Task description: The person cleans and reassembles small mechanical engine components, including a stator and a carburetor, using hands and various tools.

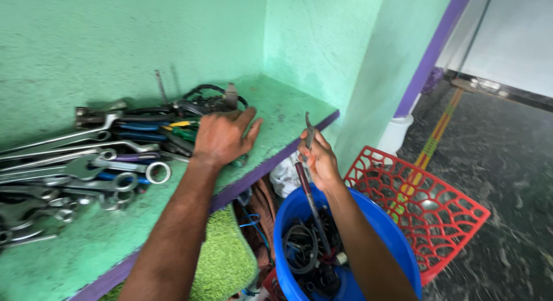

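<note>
My left hand (222,137) lies flat, fingers spread, on the green shelf (276,114), its fingers touching the near end of a pile of tools (86,163): spanners, ring wrenches and pliers with coloured handles. My right hand (319,158) is closed on a long thin tool (308,180) with a dark red handle. The metal tip sticks up above the fist and the handle hangs down toward the blue bucket (391,237). The bucket holds coiled cables and other dark parts.
A red plastic lattice crate (438,209) leans behind the bucket on the dark floor. A green artificial-grass mat (222,260) sits under the shelf. A white container (396,131) stands by the purple-edged wall corner. The shelf has a purple front edge.
</note>
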